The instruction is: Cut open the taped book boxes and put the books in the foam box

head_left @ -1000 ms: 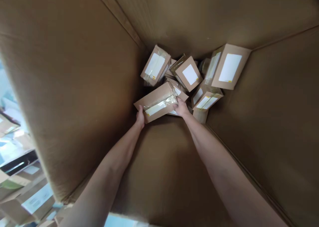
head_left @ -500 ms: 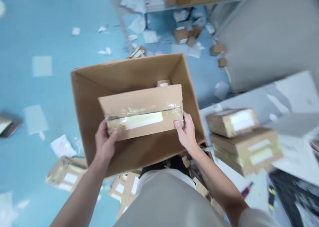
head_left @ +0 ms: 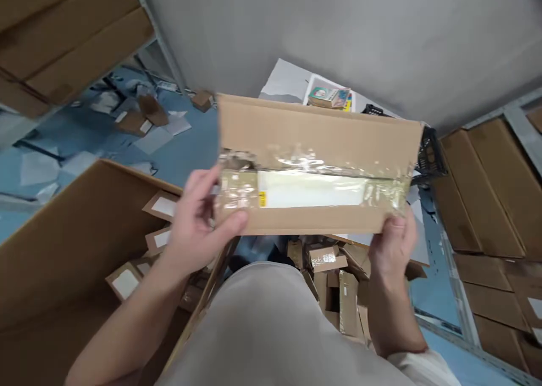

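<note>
A long cardboard box (head_left: 317, 135) with clear tape along its seam and a white label is held up in front of me. My left hand (head_left: 197, 222) grips its left end, thumb on the front face. On the right end, my right hand (head_left: 393, 245) is closed with the thumb pressed near the lower corner. The fingers behind the box are partly hidden. Below and to the left stands a large open carton (head_left: 63, 233) holding several small labelled boxes (head_left: 164, 206).
Flattened and opened boxes (head_left: 347, 301) are heaped at my right side. Behind the held box is a white table (head_left: 285, 78) with books (head_left: 328, 97) and a black crate (head_left: 429, 154). Shelves of cartons (head_left: 486, 188) stand right, more cartons (head_left: 71, 36) upper left. Paper litters the blue floor (head_left: 169, 149).
My view has swung to the right. The long box has come out from above the large carton and is now nearer to me, beside the carton, still in both hands.
</note>
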### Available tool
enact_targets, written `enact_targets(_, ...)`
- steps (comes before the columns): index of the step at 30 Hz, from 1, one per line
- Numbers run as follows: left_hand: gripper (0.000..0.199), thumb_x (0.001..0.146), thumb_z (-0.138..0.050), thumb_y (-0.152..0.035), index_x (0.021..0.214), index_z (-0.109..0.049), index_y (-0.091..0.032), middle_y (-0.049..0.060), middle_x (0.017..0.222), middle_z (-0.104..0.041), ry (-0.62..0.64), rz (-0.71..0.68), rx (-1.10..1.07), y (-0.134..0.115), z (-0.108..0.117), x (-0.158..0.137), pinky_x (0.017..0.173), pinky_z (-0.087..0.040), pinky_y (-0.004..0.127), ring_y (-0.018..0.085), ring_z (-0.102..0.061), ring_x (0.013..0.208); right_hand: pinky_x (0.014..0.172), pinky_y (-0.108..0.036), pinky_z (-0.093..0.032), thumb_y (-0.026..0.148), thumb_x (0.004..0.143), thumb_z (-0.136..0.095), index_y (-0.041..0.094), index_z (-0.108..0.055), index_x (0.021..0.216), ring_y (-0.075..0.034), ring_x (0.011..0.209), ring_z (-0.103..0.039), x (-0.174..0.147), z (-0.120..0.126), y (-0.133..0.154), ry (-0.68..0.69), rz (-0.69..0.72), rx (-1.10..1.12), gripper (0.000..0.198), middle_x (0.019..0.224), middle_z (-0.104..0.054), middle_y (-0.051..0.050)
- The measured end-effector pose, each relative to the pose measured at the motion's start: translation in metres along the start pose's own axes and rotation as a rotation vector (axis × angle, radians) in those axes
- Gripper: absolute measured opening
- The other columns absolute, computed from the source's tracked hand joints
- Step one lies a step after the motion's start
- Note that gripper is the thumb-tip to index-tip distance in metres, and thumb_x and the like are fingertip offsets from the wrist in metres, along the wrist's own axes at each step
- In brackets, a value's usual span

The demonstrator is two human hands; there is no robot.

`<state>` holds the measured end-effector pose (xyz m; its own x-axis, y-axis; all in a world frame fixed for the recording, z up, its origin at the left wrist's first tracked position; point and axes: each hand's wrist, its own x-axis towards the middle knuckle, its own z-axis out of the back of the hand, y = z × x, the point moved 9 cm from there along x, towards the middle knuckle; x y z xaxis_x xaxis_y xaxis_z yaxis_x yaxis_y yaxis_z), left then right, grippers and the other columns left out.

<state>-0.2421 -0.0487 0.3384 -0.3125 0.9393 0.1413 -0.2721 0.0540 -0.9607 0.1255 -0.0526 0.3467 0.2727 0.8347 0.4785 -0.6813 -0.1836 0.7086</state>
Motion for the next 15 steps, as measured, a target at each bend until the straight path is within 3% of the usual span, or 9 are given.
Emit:
enact_targets(3, 0.067, 0.069, -0.068, -0.047, 0.129, -0.054, -0.022, 0.007, 0.112, -0.054, 0.352, -0.121, -0.001, -0.032, -0.13, 0.005, 0.088, -0.051, 0.043, 0.025, -0.054, 0.105, 0.074, -0.034, -0.043, 0.056, 0.092, -0.032, 0.013, -0.058, 0.11, -0.022, 0.085, -0.055, 0.013, 0.067, -0.088, -0.162, -0.138, -0.004, 0.054, 0.089, -0.056, -0.007)
enact_targets(5, 0.068, 0.074, -0.066, -0.043, 0.136, -0.046, -0.024, 0.008, 0.115, -0.051, 0.468, -0.104, 0.005, -0.025, -0.197, 0.0, 0.085, -0.051, 0.039, 0.024, -0.054, 0.105, 0.071, -0.032, -0.042, 0.055, 0.091, -0.035, 0.012, -0.06, 0.107, -0.019, 0.081, -0.054, 0.013, 0.092, -0.144, -0.201, -0.233, -0.004, 0.052, 0.086, -0.056, -0.005)
enact_targets(7, 0.069, 0.076, -0.065, -0.043, 0.139, -0.043, -0.025, 0.008, 0.116, -0.05, 0.519, -0.046, 0.02, -0.002, -0.249, -0.006, 0.084, -0.051, 0.036, 0.023, -0.053, 0.106, 0.071, -0.032, -0.041, 0.055, 0.09, -0.038, 0.013, -0.061, 0.105, -0.019, 0.08, -0.053, 0.01, 0.099, -0.193, -0.175, -0.326, -0.018, 0.051, 0.084, -0.056, -0.004)
enact_targets(11, 0.067, 0.076, -0.063, -0.04, 0.139, -0.044, -0.023, 0.008, 0.113, -0.05, 0.522, 0.086, 0.111, 0.057, -0.308, -0.013, 0.087, -0.049, 0.036, 0.023, -0.052, 0.109, 0.074, -0.033, -0.042, 0.054, 0.089, -0.037, 0.013, -0.061, 0.108, -0.019, 0.081, -0.053, -0.007, 0.068, -0.271, 0.008, -0.504, 0.022, 0.051, 0.086, -0.058, -0.005)
enact_targets(15, 0.063, 0.076, -0.057, -0.033, 0.137, -0.047, -0.019, 0.008, 0.111, -0.053, 0.464, 0.189, 0.294, 0.104, -0.321, -0.014, 0.099, -0.042, 0.04, 0.025, -0.052, 0.111, 0.085, -0.037, -0.042, 0.051, 0.092, -0.033, 0.014, -0.058, 0.118, -0.021, 0.095, -0.054, -0.027, 0.02, -0.31, 0.161, -0.568, 0.103, 0.052, 0.101, -0.061, -0.01)
